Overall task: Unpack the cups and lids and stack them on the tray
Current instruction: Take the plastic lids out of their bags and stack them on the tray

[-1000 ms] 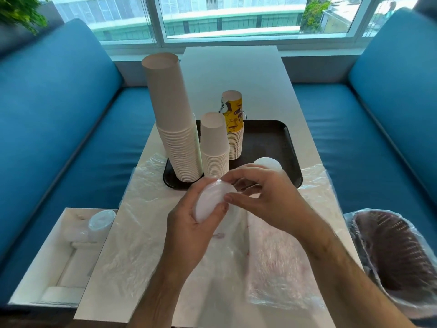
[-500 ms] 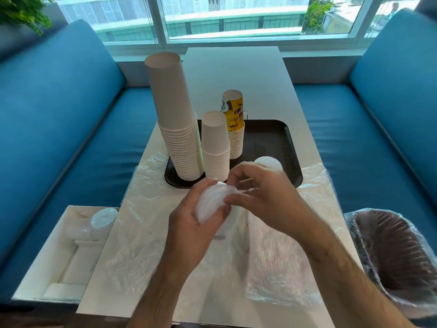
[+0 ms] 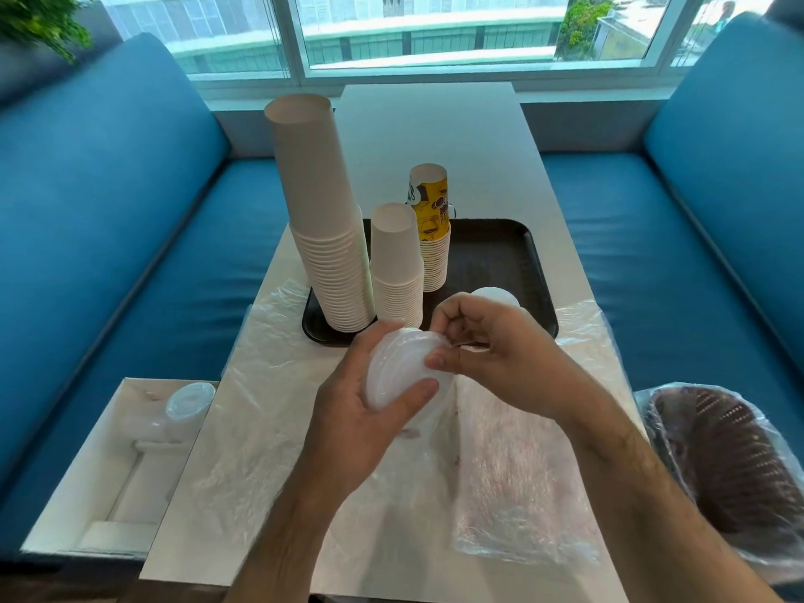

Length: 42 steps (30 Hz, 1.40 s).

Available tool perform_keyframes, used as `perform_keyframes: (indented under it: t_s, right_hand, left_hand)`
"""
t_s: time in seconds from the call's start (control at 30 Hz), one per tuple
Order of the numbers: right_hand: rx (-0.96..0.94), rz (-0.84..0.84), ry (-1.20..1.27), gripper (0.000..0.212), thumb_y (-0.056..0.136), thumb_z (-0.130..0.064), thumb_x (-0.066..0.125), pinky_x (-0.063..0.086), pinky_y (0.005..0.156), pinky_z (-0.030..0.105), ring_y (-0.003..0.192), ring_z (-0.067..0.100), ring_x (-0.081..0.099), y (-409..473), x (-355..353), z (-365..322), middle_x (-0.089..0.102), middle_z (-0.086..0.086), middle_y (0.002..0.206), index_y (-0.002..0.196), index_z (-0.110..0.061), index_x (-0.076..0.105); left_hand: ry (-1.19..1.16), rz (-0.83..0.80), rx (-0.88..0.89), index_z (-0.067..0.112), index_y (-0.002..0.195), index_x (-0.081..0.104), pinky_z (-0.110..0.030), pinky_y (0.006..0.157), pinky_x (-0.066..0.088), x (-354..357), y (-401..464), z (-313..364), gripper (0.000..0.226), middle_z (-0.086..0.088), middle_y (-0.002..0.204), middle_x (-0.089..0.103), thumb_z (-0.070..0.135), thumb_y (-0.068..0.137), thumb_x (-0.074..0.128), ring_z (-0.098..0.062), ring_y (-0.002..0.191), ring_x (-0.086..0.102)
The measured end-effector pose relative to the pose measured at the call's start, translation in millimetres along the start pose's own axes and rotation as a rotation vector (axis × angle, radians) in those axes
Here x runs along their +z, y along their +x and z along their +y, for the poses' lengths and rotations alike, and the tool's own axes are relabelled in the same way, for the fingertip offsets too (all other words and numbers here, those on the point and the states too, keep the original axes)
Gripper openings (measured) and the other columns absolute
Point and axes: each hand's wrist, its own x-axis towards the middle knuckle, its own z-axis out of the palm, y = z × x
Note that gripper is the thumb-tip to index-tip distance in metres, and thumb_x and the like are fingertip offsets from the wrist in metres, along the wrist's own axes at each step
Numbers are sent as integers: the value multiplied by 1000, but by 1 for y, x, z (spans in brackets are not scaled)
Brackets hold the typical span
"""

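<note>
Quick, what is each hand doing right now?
Left hand: holds the stack of clear lids, fingers curled round it.
Right hand: pinches the edge of that stack.

Left grip (image 3: 370, 398) cupped round something, right grip (image 3: 491, 354) pinching at its edge.

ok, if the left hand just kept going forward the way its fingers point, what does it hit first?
Likely the short white cup stack at the near edge of the tray, just beyond the left hand holding the lids. Depth is hard to judge from a single view.
</note>
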Motion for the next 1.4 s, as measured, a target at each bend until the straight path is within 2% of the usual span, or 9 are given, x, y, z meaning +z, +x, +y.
perform_keyframes:
  t_s: [0.13,0.4,0.5,0.7,0.8,0.93,1.0,1.27,1.4]
  right_hand:
    - [-5,-31,23,21,86,-18,75,56,86,16,98,6,69,3,-2,-1,72,-18,96,99,-34,70]
    - [30,-24,223,9,88,-12,70,61,81,28,95,20,71,7,-1,3,71,-6,92,96,-16,66]
    - [112,74,496,21,86,-17,68,62,79,35,100,24,73,8,-4,8,74,0,98,105,-8,64]
    - [296,449,679,22,87,-18,72,58,67,23,85,16,72,25,-35,58,75,5,97,109,-18,68]
    - [420,596,628,16,89,-14,74,57,63,21,85,17,69,40,-55,103,70,6,97,104,-18,69]
    - [541,630,456,11,89,-17,76,52,55,18,71,9,60,63,-67,138,65,2,91,95,-21,68]
    - [567,625,397,11,88,-17,77,53,56,19,72,10,60,73,-70,148,66,4,93,93,-20,68]
    - [635,542,-138,30,84,-21,83,62,81,42,78,21,67,81,-67,159,68,9,99,109,-10,69]
    - [508,487,-440,41,89,-24,77,45,93,31,108,29,61,77,-63,147,63,9,112,125,-12,63]
  left_hand:
    - [-44,-43,-14,66,115,48,-16,64,57,-1,1,-1,48,52,110,46,53,75,69,13,108,53]
    - [-122,2,-27,55,118,45,-20,70,59,-7,8,-2,61,48,103,48,60,63,71,7,108,55]
    - [-15,58,-13,59,116,40,-8,75,53,-11,7,-2,71,52,105,42,58,55,78,17,107,48]
    - [-155,139,6,48,113,55,-13,57,54,-13,8,-6,41,51,102,49,18,90,70,22,102,49]
    - [-110,152,2,50,112,52,-5,59,49,-15,8,-5,41,44,111,47,20,91,70,22,105,47]
    - [-112,151,-13,48,112,54,-7,61,51,-14,8,-6,38,31,121,48,21,90,70,9,111,51]
    - [-120,146,-15,47,112,54,-4,59,48,-13,8,-5,39,30,121,48,20,90,70,14,109,50]
    - [-123,147,-10,47,112,54,-3,58,47,-16,8,-4,39,29,120,49,20,90,70,25,102,46]
    - [-105,148,-12,50,112,52,-1,58,46,-16,9,-4,40,33,118,47,21,90,70,26,103,45]
